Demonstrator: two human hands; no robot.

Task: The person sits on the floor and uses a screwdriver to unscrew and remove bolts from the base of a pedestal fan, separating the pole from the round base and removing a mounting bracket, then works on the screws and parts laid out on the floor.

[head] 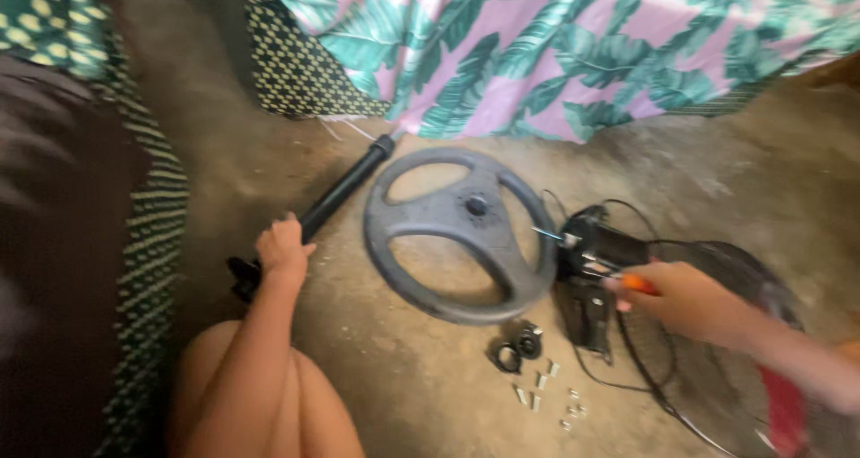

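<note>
nearest the camera a bare knee (260,395) rose from the bottom edge, the person sitting low on the dirt floor (421,386). just beyond it a small scatter of screws (542,391) and two dark ring-shaped fittings (518,349) lay together on the ground, kept in one spot probably so they would not get lost.

the left hand (282,250) was closed around the lower end of a black pole (345,187), which lay slanted on the floor; the grip looked meant to steady it. the right hand (685,298) was wrapped around the orange handle of a screwdriver (596,259), its metal tip pointing left over a black motor housing (596,279), which sat at the rim of a wire fan guard (708,350) lying flat.

between the two hands rested a round grey three-spoked base (461,234), flat on the floor, touching neither hand.

farther back a cloth with green leaves on pink (555,46) hung down, and a green patterned fabric (148,207) ran along the left side, blurred.
</note>
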